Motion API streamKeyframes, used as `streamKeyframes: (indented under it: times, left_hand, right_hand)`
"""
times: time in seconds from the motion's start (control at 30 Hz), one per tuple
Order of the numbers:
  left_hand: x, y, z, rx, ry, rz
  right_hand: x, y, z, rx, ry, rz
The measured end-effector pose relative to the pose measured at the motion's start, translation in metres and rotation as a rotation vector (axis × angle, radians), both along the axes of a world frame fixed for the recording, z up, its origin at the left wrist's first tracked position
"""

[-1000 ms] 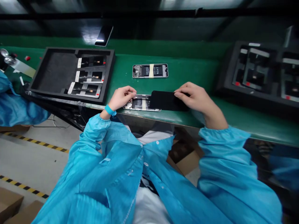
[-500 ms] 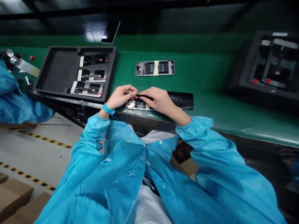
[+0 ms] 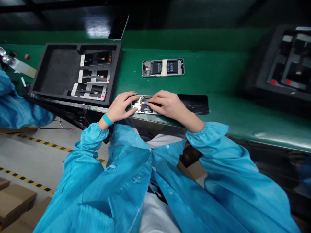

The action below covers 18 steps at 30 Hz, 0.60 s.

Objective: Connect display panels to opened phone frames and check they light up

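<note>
An opened phone (image 3: 137,105) lies on the bench's near edge, its inner parts facing up. My left hand (image 3: 120,106) holds its left end, the thumb at the near edge and the fingers at the far edge. My right hand (image 3: 167,105) is over the phone's middle, thumb and forefinger pinched at a small flex cable (image 3: 144,102) over the battery. A dark, glossy screen panel (image 3: 198,104) lies flat at the phone's right side, partly under my right hand. Whether the panel and cable are joined is hidden.
Behind the work lies another opened phone (image 3: 152,69) with a tape strip. A black foam tray (image 3: 57,71) with several screen assemblies (image 3: 91,91) stands left; another tray (image 3: 255,72) stands right. A dark phone (image 3: 119,28) lies at the back. A co-worker's sleeve (image 3: 21,103) shows far left.
My left hand has moved left, away from the right fingertips, and spread onto the phone's end. The phone's inside and the flex cable now show more. The view has shifted slightly.
</note>
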State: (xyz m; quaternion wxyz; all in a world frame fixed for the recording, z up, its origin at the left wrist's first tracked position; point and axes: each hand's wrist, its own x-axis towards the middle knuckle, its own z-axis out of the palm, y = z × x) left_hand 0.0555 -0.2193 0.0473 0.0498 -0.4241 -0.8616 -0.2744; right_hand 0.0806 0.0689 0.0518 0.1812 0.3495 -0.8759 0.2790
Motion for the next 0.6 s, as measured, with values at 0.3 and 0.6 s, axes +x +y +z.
streamKeyframes:
  times: [0.3,0.6]
  left_hand:
    - [0.001,0.000,-0.002,-0.092,0.078,-0.021]
    - [0.002,0.004,0.017,-0.247,0.111,-0.086]
  right_hand:
    - [0.000,0.000,0.000,0.010,-0.048,-0.004]
    - [-0.002,0.000,0.000,0.044,-0.084,-0.009]
